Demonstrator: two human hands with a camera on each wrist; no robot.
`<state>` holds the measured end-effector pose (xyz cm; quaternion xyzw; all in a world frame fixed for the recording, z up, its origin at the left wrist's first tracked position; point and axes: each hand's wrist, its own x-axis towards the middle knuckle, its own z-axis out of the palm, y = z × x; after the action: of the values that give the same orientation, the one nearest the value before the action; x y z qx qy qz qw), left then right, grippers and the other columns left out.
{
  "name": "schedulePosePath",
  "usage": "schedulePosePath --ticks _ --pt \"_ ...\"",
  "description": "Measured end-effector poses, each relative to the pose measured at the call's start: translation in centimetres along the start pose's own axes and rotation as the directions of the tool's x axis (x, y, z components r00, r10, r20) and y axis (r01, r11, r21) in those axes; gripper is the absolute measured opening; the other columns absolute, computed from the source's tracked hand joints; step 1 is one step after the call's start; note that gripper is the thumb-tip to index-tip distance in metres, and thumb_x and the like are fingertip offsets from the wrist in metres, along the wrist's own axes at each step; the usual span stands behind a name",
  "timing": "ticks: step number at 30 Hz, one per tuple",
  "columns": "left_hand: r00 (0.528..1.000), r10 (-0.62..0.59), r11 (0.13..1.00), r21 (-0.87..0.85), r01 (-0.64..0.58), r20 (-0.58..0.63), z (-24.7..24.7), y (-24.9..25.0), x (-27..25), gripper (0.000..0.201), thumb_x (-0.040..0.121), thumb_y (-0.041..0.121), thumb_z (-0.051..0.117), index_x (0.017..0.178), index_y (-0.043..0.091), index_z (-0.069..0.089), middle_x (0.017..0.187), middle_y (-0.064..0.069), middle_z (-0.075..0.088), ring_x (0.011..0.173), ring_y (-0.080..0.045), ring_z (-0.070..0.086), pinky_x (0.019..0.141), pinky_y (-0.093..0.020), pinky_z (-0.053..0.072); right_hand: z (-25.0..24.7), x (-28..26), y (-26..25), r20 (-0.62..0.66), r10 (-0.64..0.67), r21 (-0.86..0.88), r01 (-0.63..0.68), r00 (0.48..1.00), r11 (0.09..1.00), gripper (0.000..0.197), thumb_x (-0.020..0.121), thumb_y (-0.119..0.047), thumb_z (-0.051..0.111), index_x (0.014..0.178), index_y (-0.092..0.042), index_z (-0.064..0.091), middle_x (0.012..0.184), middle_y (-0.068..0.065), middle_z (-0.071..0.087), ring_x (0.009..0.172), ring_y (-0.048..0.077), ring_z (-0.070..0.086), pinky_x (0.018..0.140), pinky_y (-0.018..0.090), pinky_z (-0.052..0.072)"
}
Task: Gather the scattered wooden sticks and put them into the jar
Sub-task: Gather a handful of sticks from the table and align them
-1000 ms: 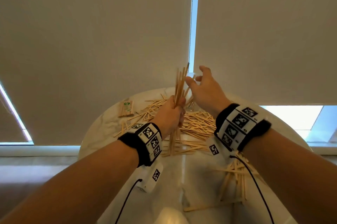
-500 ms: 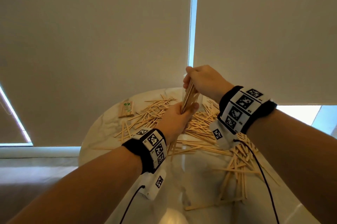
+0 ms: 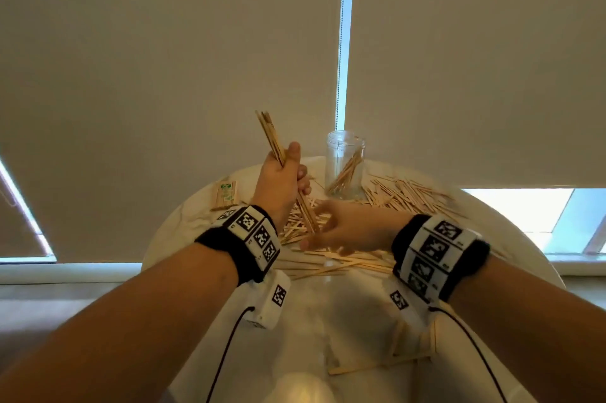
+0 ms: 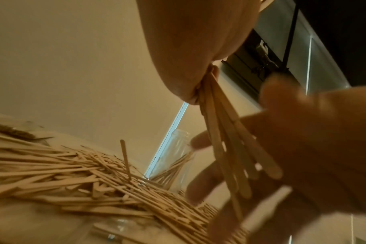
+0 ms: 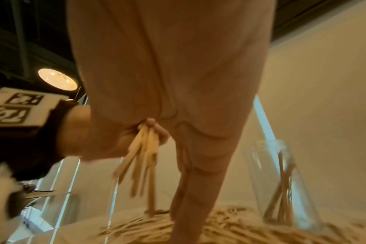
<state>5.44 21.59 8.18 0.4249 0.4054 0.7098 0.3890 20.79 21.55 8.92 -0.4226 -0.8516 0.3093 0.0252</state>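
**Bundle kept in the left hand, right hand lowered to the pile**

Since half a second ago, the right hand [image 3: 349,228] has been taken off the top of the bundle and lowered to the loose sticks [image 3: 406,190] spread in front of the jar [image 3: 345,163]. The bundle of sticks [image 3: 274,139] is now gripped by the left hand [image 3: 282,180] alone, fingers curled round its middle, and is held tilted, left of the jar. The right hand is blurred; its fingers are seen extended and spread just over the pile, and nothing is seen held in them. The jar is stood upright at the far edge of the round table [image 3: 344,310], with a few sticks leaned inside it. A wrapped packet [image 3: 225,190] is laid well to the left of the jar. More sticks are scattered nearer than the jar, beside the right wrist.
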Motion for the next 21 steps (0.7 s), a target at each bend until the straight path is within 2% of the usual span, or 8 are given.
schedulePosePath --ticks 3,10,12,14,16,17,19,21 --pt "1.000 0.011 1.000 0.004 -0.011 0.022 1.0 -0.6 -0.7 0.024 0.102 0.034 0.053 0.092 0.015 0.043 0.058 0.007 0.042 0.048 -0.010 0.039 0.052 -0.028 0.043 1.6 0.7 -0.5 0.025 -0.011 0.250 0.005 1.000 0.968 0.034 0.102 -0.026 0.057 0.118 0.003 0.061 0.103 0.014 0.075 0.088 0.026 0.075 0.081 0.034 0.062" --pt "1.000 -0.010 0.999 -0.040 0.010 -0.004 0.7 -0.2 -0.4 0.023 0.102 0.034 0.054 0.093 0.015 0.042 0.058 0.006 0.042 0.048 -0.011 0.040 0.053 -0.029 0.042 1.9 0.8 -0.5 -0.160 -0.060 0.504 0.134 0.985 0.853 0.017 0.097 -0.004 0.063 0.109 0.008 0.061 0.100 0.024 0.074 0.076 0.021 0.074 0.073 0.025 0.062" --pt "0.997 -0.066 0.997 -0.042 0.067 0.034 1.1 -0.1 -0.8 0.027 0.102 0.037 0.052 0.088 0.017 0.043 0.058 0.005 0.040 0.047 -0.010 0.039 0.051 -0.026 0.040 1.9 0.8 -0.6 -0.199 -0.066 0.477 0.155 0.978 0.865 0.019 0.094 -0.006 0.066 0.109 0.007 0.065 0.098 0.020 0.075 0.076 0.018 0.074 0.071 0.022 0.061" --pt "0.993 -0.101 0.995 0.005 0.101 0.063 1.2 0.0 -1.1 0.028 0.102 0.041 0.052 0.087 0.018 0.044 0.058 0.006 0.039 0.048 -0.009 0.036 0.050 -0.024 0.037 1.3 0.7 -0.4 -0.160 -0.099 0.307 0.145 0.982 0.941 0.028 0.088 -0.020 0.075 0.110 -0.005 0.070 0.098 0.008 0.076 0.088 0.018 0.073 0.085 0.031 0.059" --pt "0.991 -0.114 0.991 0.078 0.108 0.077 0.6 0.0 -1.0 0.028 0.101 0.044 0.052 0.089 0.020 0.047 0.056 0.009 0.040 0.048 -0.009 0.036 0.049 -0.024 0.036 -0.2 0.7 0.2 -0.097 -0.044 0.117 0.055 0.994 0.992 0.045 0.087 -0.031 0.074 0.128 -0.016 0.063 0.117 0.000 0.071 0.107 0.017 0.065 0.100 0.038 0.051" --pt "0.989 -0.117 0.987 0.123 0.106 0.087 0.0 -0.2 -1.0 0.027 0.100 0.045 0.053 0.090 0.020 0.049 0.056 0.010 0.041 0.049 -0.008 0.037 0.048 -0.024 0.036 -1.2 0.8 0.4 -0.144 -0.015 0.113 0.032 0.989 0.993 0.051 0.090 -0.030 0.069 0.137 -0.017 0.055 0.126 0.002 0.066 0.112 0.018 0.062 0.103 0.039 0.049" --pt "0.981 -0.129 0.965 0.246 0.090 0.145 -1.1 -0.8 -1.4 0.027 0.099 0.048 0.053 0.091 0.022 0.050 0.056 0.011 0.042 0.048 -0.008 0.037 0.048 -0.024 0.036 -3.2 0.6 0.2 -0.319 0.053 0.416 0.089 0.946 0.905 0.043 0.099 -0.030 0.057 0.139 -0.015 0.050 0.130 0.011 0.063 0.110 0.022 0.063 0.101 0.041 0.052" --pt "0.953 -0.187 0.922 0.379 0.085 0.240 -1.6 -1.6 -2.2 0.028 0.097 0.051 0.054 0.094 0.023 0.053 0.060 0.011 0.044 0.050 -0.008 0.039 0.050 -0.025 0.038 -5.1 0.3 -0.3 -0.439 0.124 0.632 0.208 0.890 0.747 0.049 0.102 -0.050 0.047 0.139 -0.017 0.047 0.128 0.010 0.061 0.110 0.025 0.064 0.098 0.043 0.054"
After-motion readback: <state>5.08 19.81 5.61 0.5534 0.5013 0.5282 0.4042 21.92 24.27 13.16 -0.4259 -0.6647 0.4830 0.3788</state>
